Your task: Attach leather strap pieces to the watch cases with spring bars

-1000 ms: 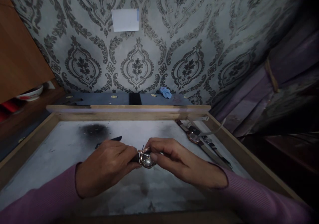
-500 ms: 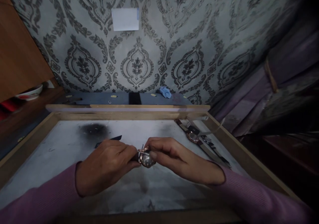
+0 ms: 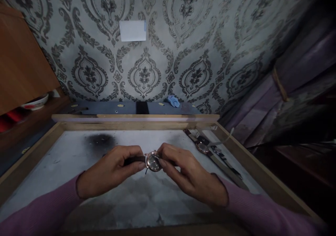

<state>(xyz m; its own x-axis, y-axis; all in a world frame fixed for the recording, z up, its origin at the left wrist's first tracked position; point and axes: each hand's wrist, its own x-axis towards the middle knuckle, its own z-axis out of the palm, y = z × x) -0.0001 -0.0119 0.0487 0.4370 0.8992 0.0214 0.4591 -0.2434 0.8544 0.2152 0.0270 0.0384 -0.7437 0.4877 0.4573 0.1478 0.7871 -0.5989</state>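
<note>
A wristwatch with a round, rose-gold case (image 3: 153,162) is held between my two hands above the tray. My left hand (image 3: 114,167) pinches its dark strap (image 3: 133,159) close to the case, thumb below and fingers above. At the other side of the case, my right hand (image 3: 183,169) is closed, with thumb and fingertips on the rim. A thin dark pin-like piece (image 3: 146,171) sticks out below the left edge of the case; what it belongs to I cannot tell. The fingers partly hide the watch's right side.
Further watches with long straps, one with a round face (image 3: 202,148), lie at the tray's right side. The wooden tray rim (image 3: 136,125) runs around the white surface, which has a dark smudge (image 3: 99,140). Behind it lies a crumpled blue cloth (image 3: 173,101).
The watch has turned, its face now more toward me. My left hand has rotated, showing more of the strap. The view has tilted slightly upward.
</note>
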